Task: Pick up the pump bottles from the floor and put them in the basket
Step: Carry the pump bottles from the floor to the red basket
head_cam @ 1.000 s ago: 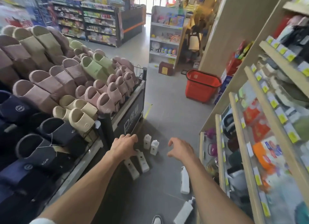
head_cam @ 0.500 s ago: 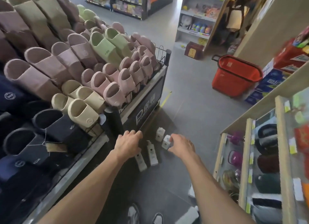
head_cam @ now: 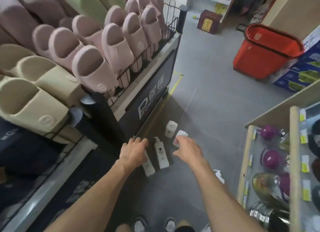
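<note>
Pump bottles (head_cam: 161,155) are on the grey floor (head_cam: 216,110) beside the slipper rack (head_cam: 152,94), well apart from the red basket (head_cam: 265,58). The left hand (head_cam: 133,152) covers the top of one tall bottle (head_cam: 148,165), fingers bent; whether it grips, I cannot tell. The right hand (head_cam: 188,149) is spread loose, fingertips at a short bottle (head_cam: 180,134), holding nothing.

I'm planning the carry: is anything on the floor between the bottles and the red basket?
Nothing visible. Bare floor lies between the bottles and the basket; the slipper rack stands left of that path, blue boxes right of the basket.
</note>
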Demonstrator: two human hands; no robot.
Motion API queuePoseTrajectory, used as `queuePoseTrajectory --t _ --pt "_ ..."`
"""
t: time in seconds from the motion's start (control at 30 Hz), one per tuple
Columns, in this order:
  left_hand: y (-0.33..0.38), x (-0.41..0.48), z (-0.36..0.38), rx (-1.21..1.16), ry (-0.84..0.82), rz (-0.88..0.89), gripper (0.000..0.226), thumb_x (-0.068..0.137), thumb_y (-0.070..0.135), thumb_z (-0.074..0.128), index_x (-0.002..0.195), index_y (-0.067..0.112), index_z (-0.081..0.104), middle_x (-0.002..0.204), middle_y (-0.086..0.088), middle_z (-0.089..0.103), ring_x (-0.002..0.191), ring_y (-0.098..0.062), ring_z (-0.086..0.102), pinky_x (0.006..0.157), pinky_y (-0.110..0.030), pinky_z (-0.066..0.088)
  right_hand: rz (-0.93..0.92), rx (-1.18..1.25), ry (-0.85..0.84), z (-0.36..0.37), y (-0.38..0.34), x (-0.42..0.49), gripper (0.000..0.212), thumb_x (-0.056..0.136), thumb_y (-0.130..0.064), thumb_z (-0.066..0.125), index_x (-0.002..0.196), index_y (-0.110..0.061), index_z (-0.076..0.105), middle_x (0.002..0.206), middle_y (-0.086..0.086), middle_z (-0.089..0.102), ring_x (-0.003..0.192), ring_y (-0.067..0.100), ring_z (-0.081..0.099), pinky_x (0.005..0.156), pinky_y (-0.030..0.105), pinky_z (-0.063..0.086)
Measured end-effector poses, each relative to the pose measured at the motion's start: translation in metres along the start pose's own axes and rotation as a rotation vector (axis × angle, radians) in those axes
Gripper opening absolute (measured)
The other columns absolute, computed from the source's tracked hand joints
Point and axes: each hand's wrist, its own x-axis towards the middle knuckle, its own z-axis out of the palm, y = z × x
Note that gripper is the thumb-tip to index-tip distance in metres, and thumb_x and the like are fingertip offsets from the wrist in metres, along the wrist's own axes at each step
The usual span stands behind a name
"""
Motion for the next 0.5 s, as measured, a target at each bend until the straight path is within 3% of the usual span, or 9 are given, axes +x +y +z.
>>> queuePoseTrajectory --t 0.13,0.33,0.5 --pt "-0.013 0.061 0.075 0.055 0.023 0.005 0.043 0.092 0.026 0.064 0.130 0.031 0.046 0.135 -0.002 0.050 0.124 -0.027 0.046 0.099 -0.044 0.043 -0.022 -0.002 -0.018 0.069 0.025 0.074 0.037 0.088 -0.021 0.072 0.123 -0.026 0.058 0.122 0.004 0.060 0.112 0.029 0.060 0.078 0.033 0.042" --pt "-0.032 0.159 0.208 0.069 0.033 -0.013 0.041 0.094 0.026 0.059 0.133 0.030 0.047 0.136 0.000 0.053 0.125 -0.025 0.048 0.096 -0.041 0.044 -0.092 -0.080 -0.066 0.193 0.065 0.182 0.032 0.087 -0.024 0.075 0.113 -0.020 0.058 0.111 0.005 0.060 0.109 0.029 0.059 0.084 0.038 0.049" --pt "-0.041 0.225 0.296 0.040 0.031 0.013 0.035 0.096 0.025 0.057 0.130 0.027 0.051 0.135 0.000 0.054 0.128 -0.023 0.046 0.105 -0.038 0.036 -0.143 -0.178 -0.068 0.273 0.096 0.253 0.042 0.090 -0.026 0.071 0.128 -0.020 0.055 0.126 0.006 0.061 0.118 0.028 0.058 0.091 0.036 0.047"
